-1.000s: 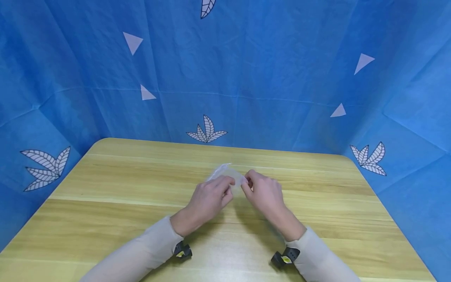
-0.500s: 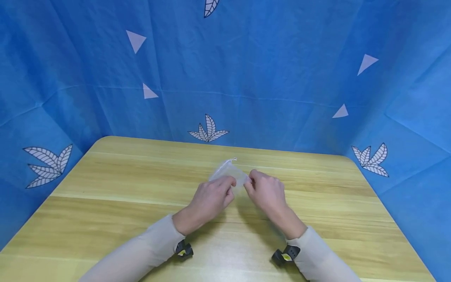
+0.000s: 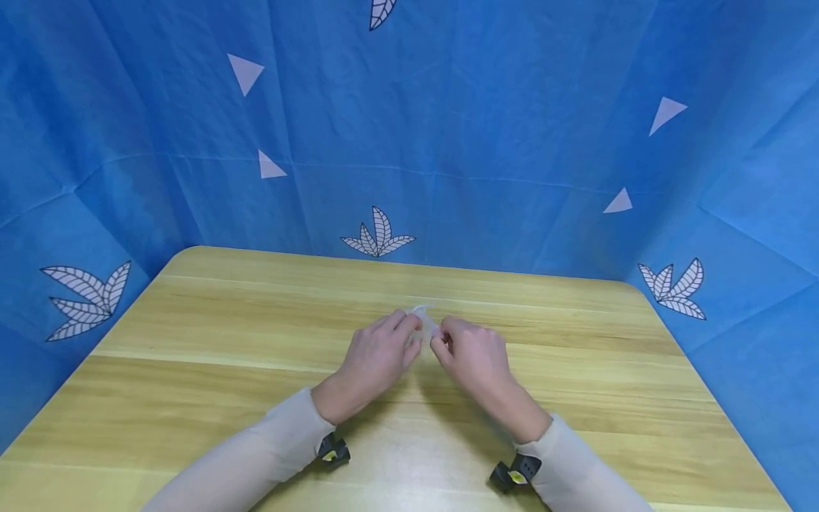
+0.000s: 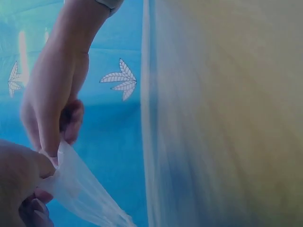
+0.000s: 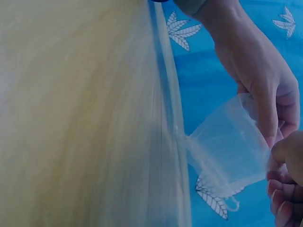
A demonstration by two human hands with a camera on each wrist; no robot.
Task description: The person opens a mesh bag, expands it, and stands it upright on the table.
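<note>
A small sheer white drawstring pouch (image 5: 229, 146) hangs between my hands, with a thin cord loop (image 5: 233, 204) dangling from its end. My left hand (image 3: 377, 359) pinches one side of its edge between thumb and fingers. Just across from it, my right hand (image 3: 475, 358) pinches the same edge, its fingertips close to the left ones. In the left wrist view the pouch (image 4: 85, 194) tapers down and away from both hands. From the head view, the hands hide most of the fabric, and only a pale bit shows between them.
Both hands are above a light wood-grain table (image 3: 224, 320). Blue cloth (image 3: 448, 107) with white leaves and triangles surrounds its back and sides. Each wrist carries a black strapped camera, such as the one at the right wrist (image 3: 515, 475).
Half a second ago the pouch stood out more widely beyond my fingers. Now my hands are slightly closer together, and less of the pouch shows in the head view.
</note>
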